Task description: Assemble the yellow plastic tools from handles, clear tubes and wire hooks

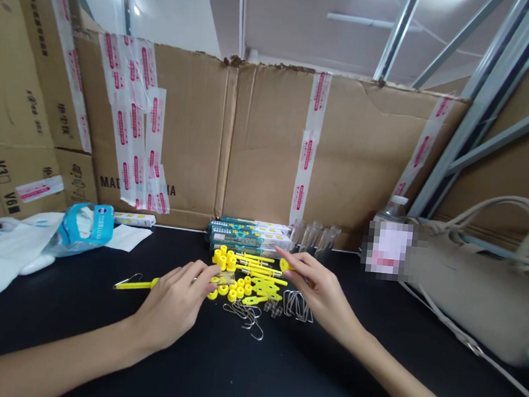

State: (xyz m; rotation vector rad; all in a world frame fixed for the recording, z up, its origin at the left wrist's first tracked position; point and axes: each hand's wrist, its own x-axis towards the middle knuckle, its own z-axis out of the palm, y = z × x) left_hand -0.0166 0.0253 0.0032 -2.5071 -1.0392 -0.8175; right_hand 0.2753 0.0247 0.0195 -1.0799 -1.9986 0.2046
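one clear tube (225, 278) sits in the curled left hand (173, 299), right hand (319, 286) pinches a yellow cap (285, 265), metal hooks (245, 311) between, near side.

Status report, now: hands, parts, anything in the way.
Left hand closed around yellow hooked piece. Right hand pinching yellow cap. Lying between them: loose yellow pieces, metal hooks.

Here's the person's left forearm (76, 352), slanting inward from lower left, the left hand (173, 302) back-up, fingers (203, 274) curled into a pinch; opposite, the right forearm (388, 366) angles in, right hand (324, 288) pinching too, index finger (286, 255) outstretched.
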